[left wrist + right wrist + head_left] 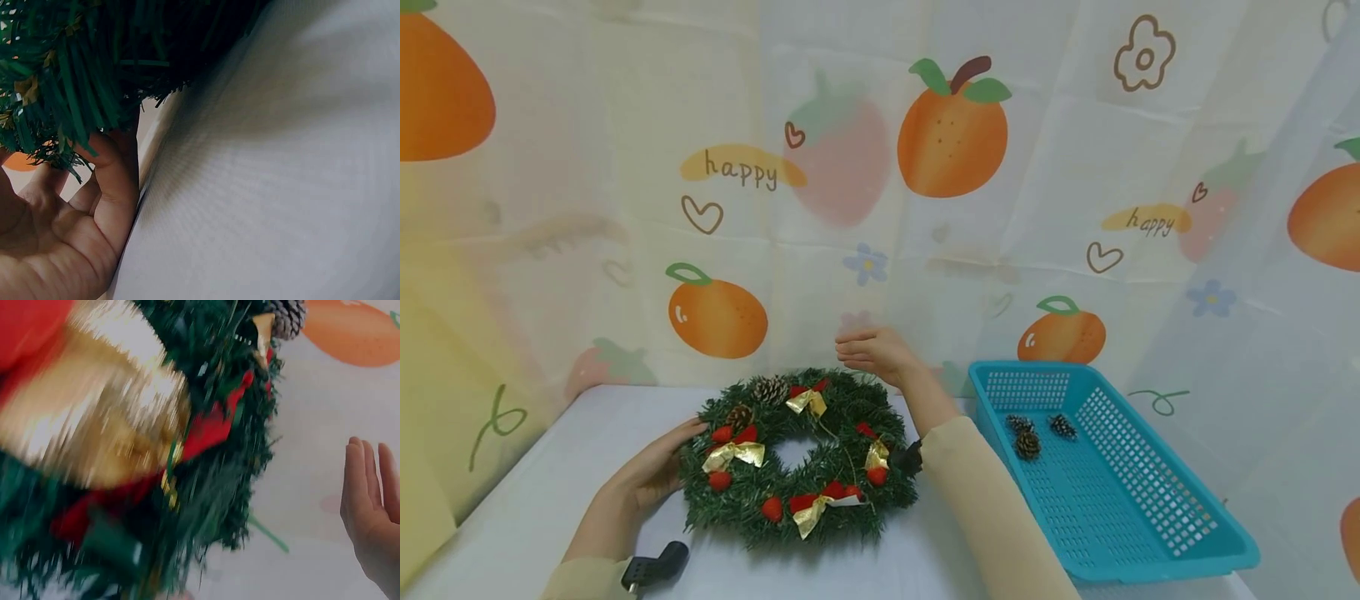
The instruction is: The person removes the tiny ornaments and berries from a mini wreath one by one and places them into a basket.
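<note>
Fingers (355, 481) of our right hand (882, 353) are straight, close together and empty; we hold this hand apart from the wreath (775, 481), beyond its far right rim. The fingers (116, 181) of our left hand (657, 468) reach into the foliage at the wreath's left rim. Their tips are hidden there, so we cannot tell whether they pinch it. The wreath is near the far edge of the table (745, 575), between the table's left edge and the blue basket (1090, 504) at its right edge.

Done, as far as we can see: four red-and-gold bows (733, 455) are spaced around the ring, with red berries (772, 509) among them. Two pine cones (770, 389) sit just beside each other on the far left part.

Remaining: three loose cones (1027, 446) lie in the basket, towards its far edge. We judge the bows complete, as their spacing looks roughly even, and the cones only partly placed, as the ring's right half shows none. We estimate the decoration to be past its midpoint
</note>
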The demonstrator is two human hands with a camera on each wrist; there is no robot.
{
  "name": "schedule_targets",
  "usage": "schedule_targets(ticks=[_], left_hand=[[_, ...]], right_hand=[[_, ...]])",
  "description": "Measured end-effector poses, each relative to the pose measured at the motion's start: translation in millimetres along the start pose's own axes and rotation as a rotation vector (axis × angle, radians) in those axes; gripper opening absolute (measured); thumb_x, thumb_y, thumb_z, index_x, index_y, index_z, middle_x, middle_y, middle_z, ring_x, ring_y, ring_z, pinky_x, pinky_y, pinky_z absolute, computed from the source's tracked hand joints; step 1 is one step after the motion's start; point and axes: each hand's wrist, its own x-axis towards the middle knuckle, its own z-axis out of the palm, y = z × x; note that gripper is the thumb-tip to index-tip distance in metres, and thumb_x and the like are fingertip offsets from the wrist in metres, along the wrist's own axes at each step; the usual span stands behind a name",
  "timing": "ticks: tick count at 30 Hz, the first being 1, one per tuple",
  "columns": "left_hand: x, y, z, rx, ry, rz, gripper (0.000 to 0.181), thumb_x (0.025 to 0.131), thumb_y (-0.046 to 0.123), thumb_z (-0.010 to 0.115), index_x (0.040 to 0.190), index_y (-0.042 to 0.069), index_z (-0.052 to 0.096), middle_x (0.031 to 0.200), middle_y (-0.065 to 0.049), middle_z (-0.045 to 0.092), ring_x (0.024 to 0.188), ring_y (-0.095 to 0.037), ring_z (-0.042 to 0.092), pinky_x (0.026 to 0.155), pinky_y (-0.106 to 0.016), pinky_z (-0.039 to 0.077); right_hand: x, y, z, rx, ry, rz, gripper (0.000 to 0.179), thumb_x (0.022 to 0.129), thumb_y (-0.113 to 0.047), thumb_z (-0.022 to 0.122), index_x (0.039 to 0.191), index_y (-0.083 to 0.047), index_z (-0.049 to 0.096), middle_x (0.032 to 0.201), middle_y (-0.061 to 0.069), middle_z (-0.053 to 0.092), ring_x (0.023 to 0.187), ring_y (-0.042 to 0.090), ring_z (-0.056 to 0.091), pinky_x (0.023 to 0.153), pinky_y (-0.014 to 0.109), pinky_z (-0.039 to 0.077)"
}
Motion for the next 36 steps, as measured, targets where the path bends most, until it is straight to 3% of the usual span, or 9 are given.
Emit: schedule_targets(ticks=[1, 4, 15, 24, 32, 36], left_hand=[[-0.1, -0.6, -0.1, -0.002, 0.0, 0.0, 0.088, 0.102, 0.054, 0.039, 0.157, 0.016, -0.018, 0.162, -0.021, -0.026, 0.151, -0.05, 0.008, 0.109, -0.048, 0.046], [-0.6, -1.3, -1.0, -0.015, -0.005, -0.003, 0.088, 0.102, 0.053, 0.04, 0.157, 0.016, -0.018, 0.162, -0.021, -0.028, 0.151, -0.05, 0.004, 0.108, -0.045, 0.047], [-0.3, -0.4, -2.3, 0.008, -0.003, 0.0, 0.087, 0.101, 0.053, 0.042, 0.158, 0.018, -0.014, 0.16, -0.014, -0.035, 0.149, -0.053, -0.016, 0.12, -0.066, 0.016], [-3.6, 0.9, 1.1, 0.007, -0.003, -0.004, 0.087, 0.101, 0.053, 0.041, 0.158, 0.018, -0.014, 0.16, -0.014, -0.035, 0.149, -0.052, -0.017, 0.12, -0.068, 0.014], [-1.2, 1.5, -0.3, 0.009, 0.0, -0.002, 0.085, 0.102, 0.052, 0.039, 0.158, 0.018, -0.016, 0.16, -0.016, -0.034, 0.151, -0.051, -0.008, 0.119, -0.061, 0.027], [-1.1, 1.0, 0.9, -0.016, -0.004, 0.002, 0.084, 0.103, 0.049, 0.039, 0.158, 0.017, -0.016, 0.162, -0.016, -0.029, 0.152, -0.049, -0.004, 0.12, -0.06, 0.025]], right_hand=[[-0.5, -1.5, 3.6, 0.003, -0.008, 0.001, 0.045, 0.099, -0.003, 0.054, 0.142, 0.009, 0.046, 0.149, 0.028, 0.046, 0.137, 0.041, 0.048, 0.114, 0.044, 0.043], [5.5, -0.6, 11.7, 0.023, -0.017, 0.009, 0.045, 0.099, -0.004, 0.055, 0.142, 0.008, 0.047, 0.148, 0.027, 0.047, 0.138, 0.041, 0.047, 0.114, 0.043, 0.043], [37.3, 14.3, 42.3, 0.061, -0.028, 0.024, 0.043, 0.097, -0.004, 0.059, 0.138, 0.006, 0.053, 0.146, 0.024, 0.051, 0.138, 0.042, 0.047, 0.116, 0.045, 0.041], [42.9, 26.4, 62.1, 0.083, 0.007, 0.072, 0.043, 0.094, -0.002, 0.062, 0.135, 0.007, 0.056, 0.144, 0.024, 0.053, 0.136, 0.04, 0.05, 0.116, 0.045, 0.041], [47.3, 30.9, 71.8, 0.061, 0.071, 0.108, 0.038, 0.091, -0.004, 0.067, 0.128, 0.002, 0.063, 0.135, 0.018, 0.062, 0.129, 0.035, 0.058, 0.109, 0.039, 0.049], [44.7, 31.3, 75.5, 0.022, 0.04, 0.134, 0.039, 0.092, -0.009, 0.067, 0.13, -0.002, 0.063, 0.141, 0.015, 0.058, 0.133, 0.034, 0.054, 0.11, 0.04, 0.048]])
